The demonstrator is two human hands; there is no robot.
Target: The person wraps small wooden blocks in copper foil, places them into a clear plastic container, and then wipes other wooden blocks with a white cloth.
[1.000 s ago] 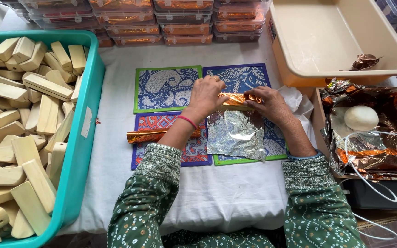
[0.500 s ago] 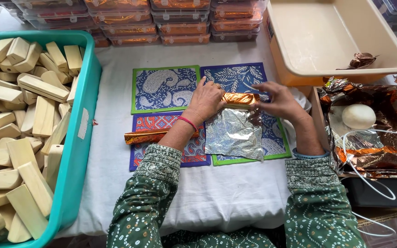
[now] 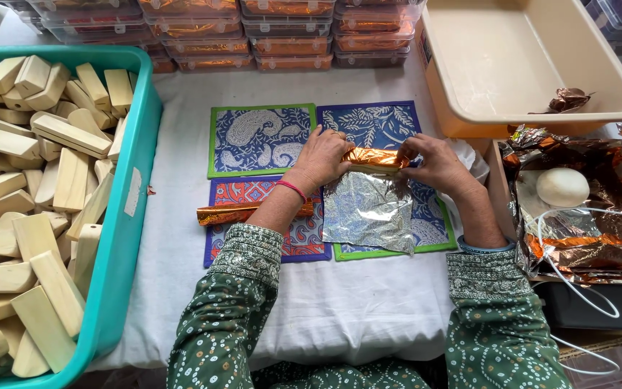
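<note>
Holding a small block half wrapped in shiny orange foil [image 3: 374, 157], the left hand [image 3: 323, 155] and the right hand [image 3: 437, 163] grip it at its two ends. The fingers of both hands are closed tight on the block. It sits at the top edge of a silver foil sheet [image 3: 368, 212] that lies flat and crinkly below it, on the blue patterned mats [image 3: 376, 122].

Under the mats is a white cloth [image 3: 340, 310] that covers the desk. Four mats lie side by side, and one of them is a red and blue mat [image 3: 253, 194] near the left arm.

Lying across that mat, partly under the left arm, is another bar already wrapped in orange foil [image 3: 224, 213].

On the left stands a big teal bin [image 3: 127, 209] full of plain wooden blocks [image 3: 37, 187]. At the back are stacks of clear boxes [image 3: 282, 29] with orange shiny things inside. On the right is an empty cream tray [image 3: 520, 65] with one crumpled foil scrap [image 3: 569, 99] in it. Below it is a box with loose orange and silver foil [image 3: 584, 245], a white round thing [image 3: 561, 186] and a white cable [image 3: 577, 288]. Nothing blocks the hands.
</note>
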